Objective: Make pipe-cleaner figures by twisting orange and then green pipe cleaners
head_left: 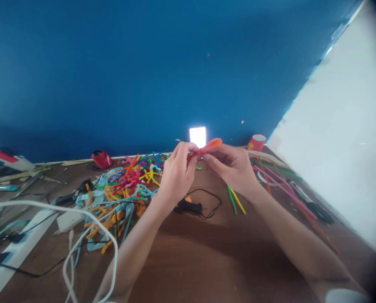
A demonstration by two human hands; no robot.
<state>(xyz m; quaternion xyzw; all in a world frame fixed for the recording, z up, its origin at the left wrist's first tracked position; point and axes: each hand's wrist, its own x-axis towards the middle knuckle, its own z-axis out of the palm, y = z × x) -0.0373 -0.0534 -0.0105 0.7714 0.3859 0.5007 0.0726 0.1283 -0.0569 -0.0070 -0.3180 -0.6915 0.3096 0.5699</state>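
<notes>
Above the middle of the table, a red-orange pipe cleaner is bent into a loop that points up to the right. My left hand pinches its lower end between thumb and fingers. From the other side, my right hand has its thumb and fingertips closed on the base of the loop. The fingers hide part of the pipe cleaner. Beneath the hands lies a black tool with a cord, which looks like a glue gun. A green and a yellow pipe cleaner lie below my right wrist.
A tangled heap of coloured pipe cleaners covers the left. Nearer are a white cable and a power strip. A lit lamp stands by the blue wall. Right are a red cup and pink pipe cleaners.
</notes>
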